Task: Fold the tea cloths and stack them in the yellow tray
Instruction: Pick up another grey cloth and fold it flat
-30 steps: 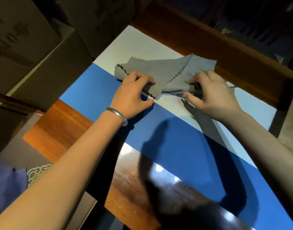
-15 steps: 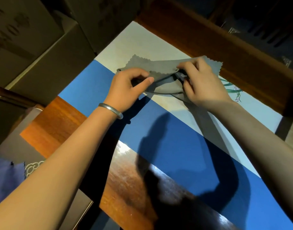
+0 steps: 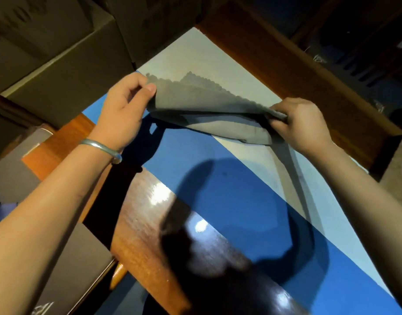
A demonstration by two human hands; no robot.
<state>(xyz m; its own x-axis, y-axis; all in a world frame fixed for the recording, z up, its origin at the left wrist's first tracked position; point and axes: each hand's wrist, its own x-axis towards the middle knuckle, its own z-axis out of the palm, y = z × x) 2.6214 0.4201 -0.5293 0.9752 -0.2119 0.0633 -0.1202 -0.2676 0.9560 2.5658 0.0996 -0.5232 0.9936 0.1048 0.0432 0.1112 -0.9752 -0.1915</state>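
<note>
The fingers (image 3: pixel 150 88) of the left hand (image 3: pixel 123 117) pinch one scalloped corner of the grey tea cloth (image 3: pixel 202 101), thumb against fingertips, at upper centre-left of the frame. The fingers (image 3: pixel 277 110) of the right hand (image 3: pixel 305 123) curl round the opposite end, gathered at right of centre. Between them the cloth hangs lifted above the surface (image 3: pixel 236 201), doubled, with a lower layer sagging beneath the taut upper edge.

The step in hand looks like squaring up a fold in the air. To do it well, I judge that both grips should hold both layers at their corners, so the scalloped edges line up before the cloth goes down. The sagging layer suggests uneven tension; drawing the hands gently apart would flatten it. Lowering the far edge first onto the pale band (image 3: pixel 191 57) of the surface, then smoothing toward the body, should keep the fold crisp.

A bracelet (image 3: pixel 102 147) sits on the left wrist. Cardboard boxes (image 3: pixel 59 53) fill the upper left. A purple cloth (image 3: pixel 0 212) shows at the left edge. The yellow tray is not in view, so the stacking spot cannot be told.
</note>
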